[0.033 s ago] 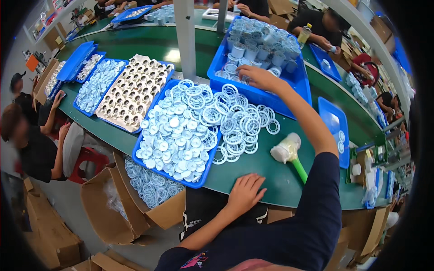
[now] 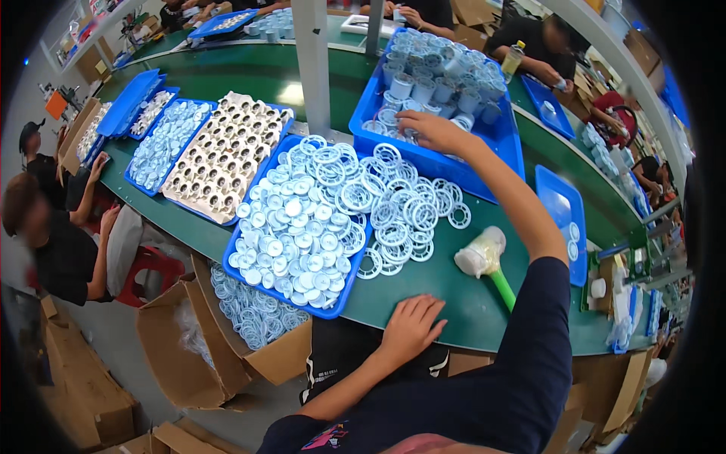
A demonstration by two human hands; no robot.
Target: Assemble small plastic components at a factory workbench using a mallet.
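Note:
My left hand (image 2: 411, 327) lies flat on the front edge of the green table (image 2: 446, 291), fingers stretched out and holding nothing. Over the near left corner of a large blue bin (image 2: 439, 159) reaches my right hand (image 2: 431, 130), its fingers apart and bent down at the light blue plastic cups (image 2: 435, 79) inside. I see nothing held in it; its thumb is hidden. Left of the bin, a blue tray (image 2: 333, 309) is heaped with round light blue caps (image 2: 291, 242). Notched rings (image 2: 401, 219) spill from the tray onto the table.
A green-handled mallet (image 2: 484, 253) with a wrapped head lies under my right arm. Farther left stand an egg-carton tray (image 2: 227, 155) and a tray of small blue parts (image 2: 170, 140). Open cardboard boxes (image 2: 189, 340) sit below the table. A co-worker (image 2: 64, 234) sits at left.

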